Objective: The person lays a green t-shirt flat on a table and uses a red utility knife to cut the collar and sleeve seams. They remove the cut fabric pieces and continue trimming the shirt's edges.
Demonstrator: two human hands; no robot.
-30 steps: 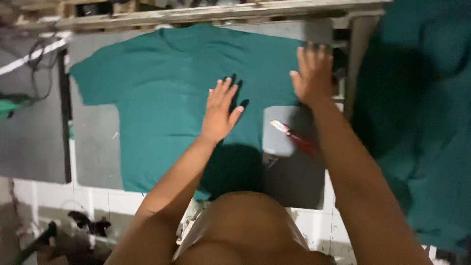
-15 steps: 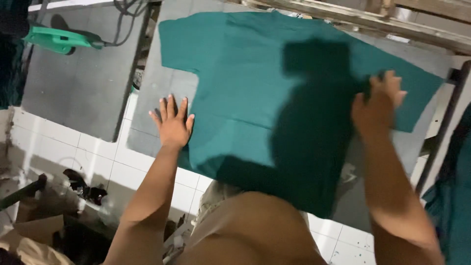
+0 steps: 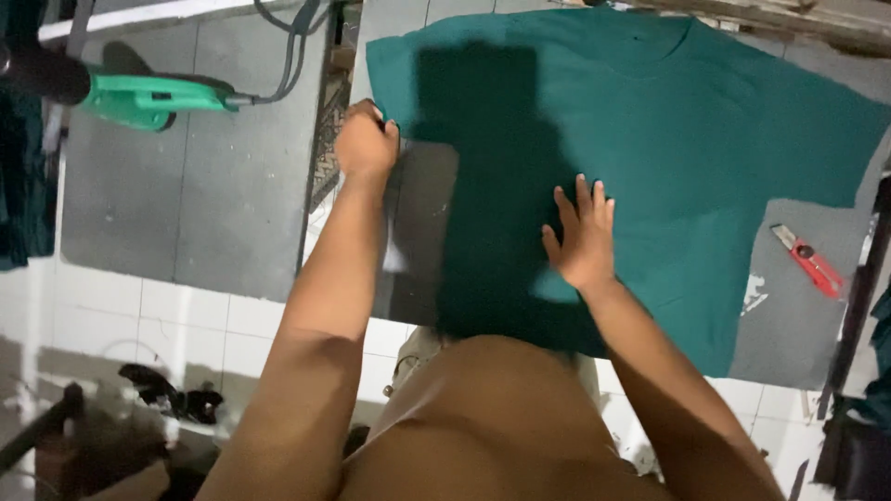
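A dark green t-shirt (image 3: 677,139) lies spread flat on a grey table (image 3: 798,325). My left hand (image 3: 365,141) is closed on the edge of the shirt's left sleeve, at the table's left side. My right hand (image 3: 583,234) rests flat on the shirt's lower middle, fingers apart. My bare torso fills the bottom of the view and hides the shirt's hem below the right hand.
A red utility knife (image 3: 809,261) lies on the table right of the shirt. A green-handled tool (image 3: 153,96) with a cable rests on a second grey surface (image 3: 186,204) to the left. White tiled floor (image 3: 139,315) lies below. Wooden planks (image 3: 798,20) run along the far edge.
The view has swung, so the shirt sits further right. My left hand went from flat beside the shirt to gripping the sleeve edge. My right hand moved from the right sleeve to the shirt's middle.
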